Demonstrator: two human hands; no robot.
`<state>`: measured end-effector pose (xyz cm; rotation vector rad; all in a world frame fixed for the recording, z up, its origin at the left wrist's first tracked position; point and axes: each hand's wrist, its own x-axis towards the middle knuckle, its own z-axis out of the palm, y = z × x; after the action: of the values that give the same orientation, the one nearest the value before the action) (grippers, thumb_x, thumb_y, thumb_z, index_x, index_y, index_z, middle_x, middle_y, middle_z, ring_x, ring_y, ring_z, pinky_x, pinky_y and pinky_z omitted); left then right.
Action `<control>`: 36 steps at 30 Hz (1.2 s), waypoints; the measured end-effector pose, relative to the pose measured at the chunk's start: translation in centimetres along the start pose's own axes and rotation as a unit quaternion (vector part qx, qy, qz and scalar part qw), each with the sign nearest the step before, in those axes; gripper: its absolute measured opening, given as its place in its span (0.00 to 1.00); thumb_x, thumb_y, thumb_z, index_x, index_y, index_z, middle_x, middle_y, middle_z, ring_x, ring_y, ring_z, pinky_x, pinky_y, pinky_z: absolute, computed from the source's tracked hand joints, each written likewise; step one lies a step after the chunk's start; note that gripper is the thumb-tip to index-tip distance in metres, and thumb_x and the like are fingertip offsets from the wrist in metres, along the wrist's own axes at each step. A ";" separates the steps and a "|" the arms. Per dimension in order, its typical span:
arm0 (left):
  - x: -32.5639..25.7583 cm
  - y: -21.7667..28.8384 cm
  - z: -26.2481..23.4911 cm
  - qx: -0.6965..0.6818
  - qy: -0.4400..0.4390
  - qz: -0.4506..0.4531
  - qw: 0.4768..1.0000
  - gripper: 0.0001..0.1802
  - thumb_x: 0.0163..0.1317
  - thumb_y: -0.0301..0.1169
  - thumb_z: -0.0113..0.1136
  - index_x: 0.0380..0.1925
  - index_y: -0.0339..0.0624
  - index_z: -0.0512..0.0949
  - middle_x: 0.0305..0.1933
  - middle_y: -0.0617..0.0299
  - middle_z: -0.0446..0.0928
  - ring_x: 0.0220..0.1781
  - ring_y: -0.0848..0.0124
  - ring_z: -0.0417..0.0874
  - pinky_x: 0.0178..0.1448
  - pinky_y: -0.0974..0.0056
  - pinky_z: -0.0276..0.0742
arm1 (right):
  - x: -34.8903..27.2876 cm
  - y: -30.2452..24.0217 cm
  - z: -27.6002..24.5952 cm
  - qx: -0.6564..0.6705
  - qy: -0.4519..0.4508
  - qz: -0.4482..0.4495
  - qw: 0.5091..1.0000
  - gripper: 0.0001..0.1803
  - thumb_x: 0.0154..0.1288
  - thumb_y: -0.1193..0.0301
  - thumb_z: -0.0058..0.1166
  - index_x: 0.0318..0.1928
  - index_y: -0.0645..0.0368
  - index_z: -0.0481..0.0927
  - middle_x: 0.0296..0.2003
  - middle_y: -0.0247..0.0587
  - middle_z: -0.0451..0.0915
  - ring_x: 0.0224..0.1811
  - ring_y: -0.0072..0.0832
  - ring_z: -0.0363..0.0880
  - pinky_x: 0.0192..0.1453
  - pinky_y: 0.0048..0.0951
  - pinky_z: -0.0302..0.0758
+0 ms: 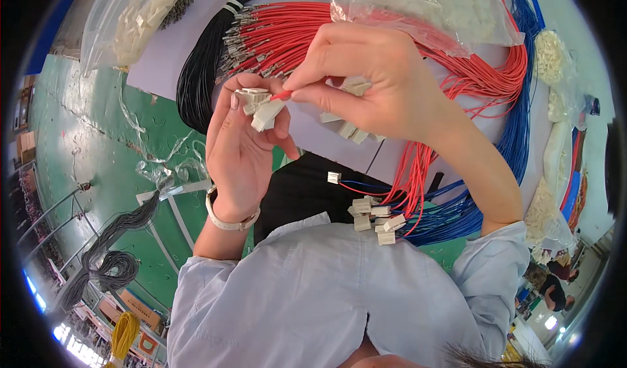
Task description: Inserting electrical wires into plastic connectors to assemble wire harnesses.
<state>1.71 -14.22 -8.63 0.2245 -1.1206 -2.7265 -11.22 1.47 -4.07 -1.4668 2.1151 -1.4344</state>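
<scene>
My left hand (240, 149) is held up, fingers closed around a few small white plastic connector housings (261, 105). My right hand (372, 80) pinches the end of a red wire (282, 95) right against those housings and also keeps several spare white housings (356, 86) tucked in its palm. The red wire bundle (287, 32) with bare metal terminals lies on the white work sheet just behind both hands.
A black wire bundle (206, 61) lies left of the red one; blue wires (519, 107) run down the right. Finished wires with white connectors (375, 214) hang near my lap. Clear bags of white housings (140, 15) sit at the top left and top right (450, 2). Green floor (91, 146) lies to the left.
</scene>
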 end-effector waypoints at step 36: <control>1.0 -2.0 0.8 0.222 -0.023 0.198 0.954 0.15 0.79 0.40 0.37 0.54 0.41 0.58 0.62 0.32 0.70 0.53 0.57 0.82 0.47 0.58 0.87 | -0.6 -2.8 -0.1 0.389 0.053 0.290 0.873 0.09 0.60 0.74 0.60 0.31 0.71 0.84 0.26 0.38 0.84 0.27 0.17 0.79 0.32 0.23 0.77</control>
<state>0.35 -12.55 -9.53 -0.0090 -1.5881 -2.1189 -9.26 1.85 -1.99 -0.4144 1.4908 -1.7835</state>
